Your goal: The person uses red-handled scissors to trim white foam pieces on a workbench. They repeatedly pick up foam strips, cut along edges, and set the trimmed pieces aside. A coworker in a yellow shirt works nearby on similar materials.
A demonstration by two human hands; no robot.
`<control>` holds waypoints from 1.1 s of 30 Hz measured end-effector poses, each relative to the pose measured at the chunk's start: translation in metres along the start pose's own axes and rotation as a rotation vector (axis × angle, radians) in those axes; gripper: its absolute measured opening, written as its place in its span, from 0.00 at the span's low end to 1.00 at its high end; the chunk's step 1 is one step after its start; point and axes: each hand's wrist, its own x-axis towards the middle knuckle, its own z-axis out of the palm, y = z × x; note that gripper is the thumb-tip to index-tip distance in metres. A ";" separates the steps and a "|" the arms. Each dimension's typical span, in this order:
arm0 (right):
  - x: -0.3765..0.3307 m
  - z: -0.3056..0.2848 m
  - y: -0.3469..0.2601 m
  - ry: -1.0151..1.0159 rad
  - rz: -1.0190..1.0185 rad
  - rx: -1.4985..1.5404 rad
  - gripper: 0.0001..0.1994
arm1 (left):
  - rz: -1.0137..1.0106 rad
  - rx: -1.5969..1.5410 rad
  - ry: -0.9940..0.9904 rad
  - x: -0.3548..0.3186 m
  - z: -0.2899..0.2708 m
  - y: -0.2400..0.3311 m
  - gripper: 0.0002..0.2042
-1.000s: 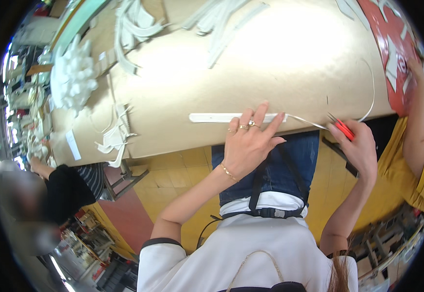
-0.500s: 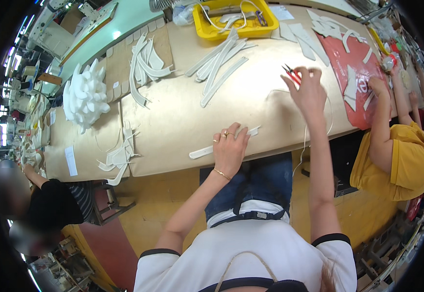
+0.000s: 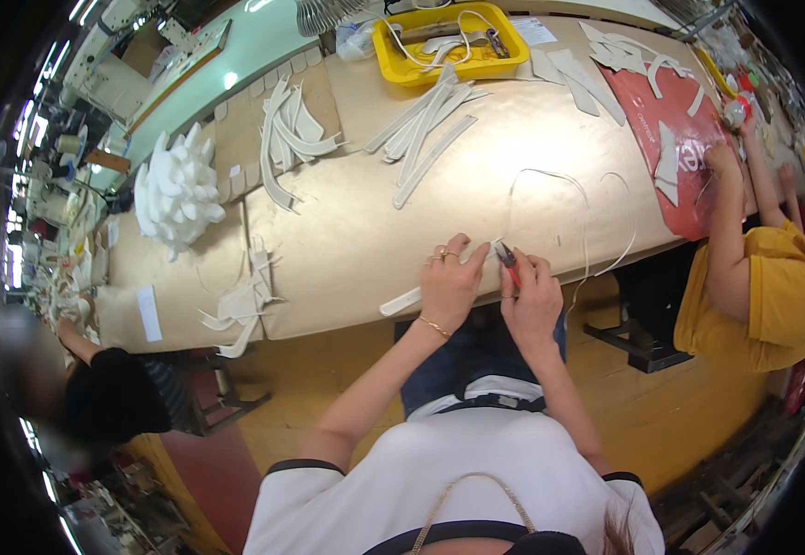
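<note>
Near the front edge of the table, my left hand (image 3: 449, 282) bends over a flat white strip (image 3: 400, 302), gripping it with thumb and fingers. The strip's rounded left end sticks out beside the hand, and its middle is hidden underneath. My right hand (image 3: 534, 303) is closed round small red-handled cutters (image 3: 510, 265). Their dark jaws point at the strip's narrow tip, right by my left fingertips. A thin white cord (image 3: 586, 222) loops over the table to the right and hangs down past the edge.
White strips (image 3: 425, 120) lie in a pile beyond my hands, below a yellow tray (image 3: 393, 69). Curved white pieces (image 3: 284, 139) and a white foam-like bundle (image 3: 176, 194) are to the left. A co-worker in yellow (image 3: 744, 296) works at the right over a red sheet (image 3: 647, 111).
My right hand has come down and left with the cutters, from above the table to beside my left hand. My left hand stays on the strip, its fingers now nearer the tip.
</note>
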 end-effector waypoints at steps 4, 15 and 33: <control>0.001 0.008 -0.005 -0.002 0.055 -0.007 0.15 | 0.004 0.008 -0.019 0.002 -0.002 -0.001 0.16; 0.004 0.015 -0.007 0.045 -0.023 -0.046 0.16 | 0.022 0.000 -0.061 0.004 -0.002 -0.001 0.14; 0.010 0.013 0.005 -0.082 -0.186 -0.282 0.18 | 0.028 -0.002 -0.084 0.001 0.001 -0.004 0.18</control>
